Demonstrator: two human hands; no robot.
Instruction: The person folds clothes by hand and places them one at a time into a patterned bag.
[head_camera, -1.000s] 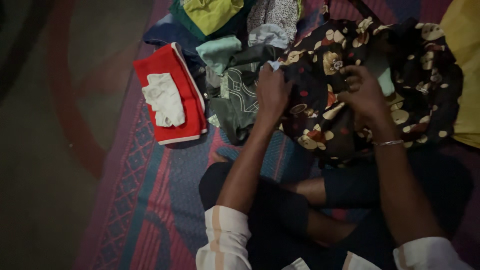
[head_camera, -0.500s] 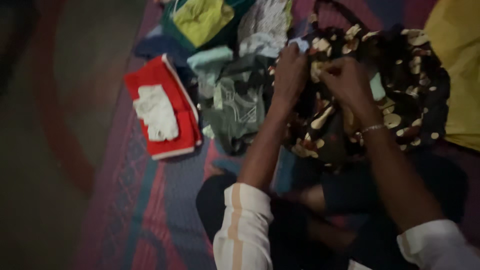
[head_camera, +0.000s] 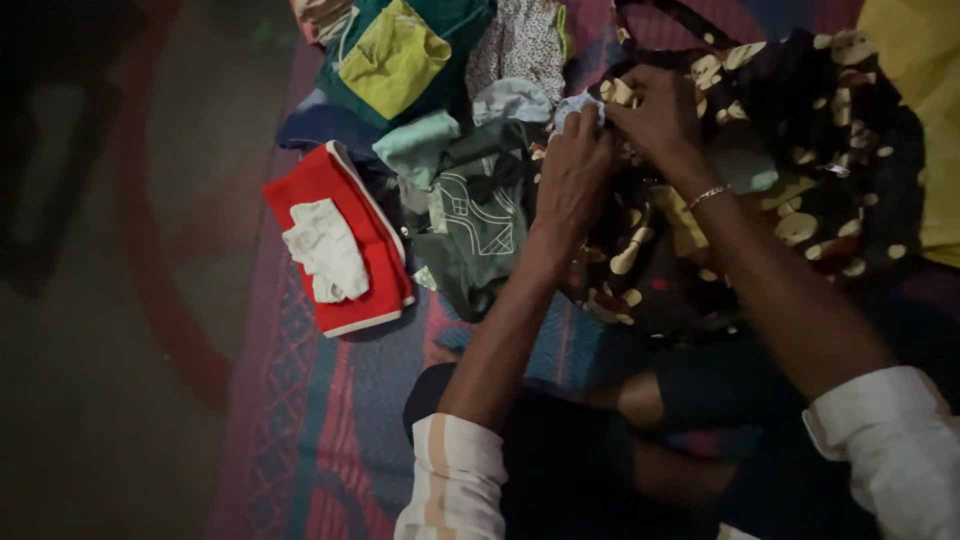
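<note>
A dark garment with cream and red cartoon prints (head_camera: 800, 210) lies spread on the mat in front of me. My left hand (head_camera: 572, 178) grips its left edge, next to a small pale blue cloth (head_camera: 578, 106). My right hand (head_camera: 658, 112), with a thin metal bangle on the wrist, pinches the same garment's upper edge right beside the left hand. Both hands meet near the top of the garment.
A folded red cloth (head_camera: 375, 235) with a white cloth (head_camera: 326, 250) on it lies to the left. A heap of clothes (head_camera: 440, 100) in green, yellow, teal and grey sits behind. A yellow cloth (head_camera: 925, 90) is at the right. The striped mat (head_camera: 330, 420) ends at bare floor on the left.
Both hands have moved up and away from me along the printed garment, and the right hand has closed in toward the left at the garment's upper edge.
</note>
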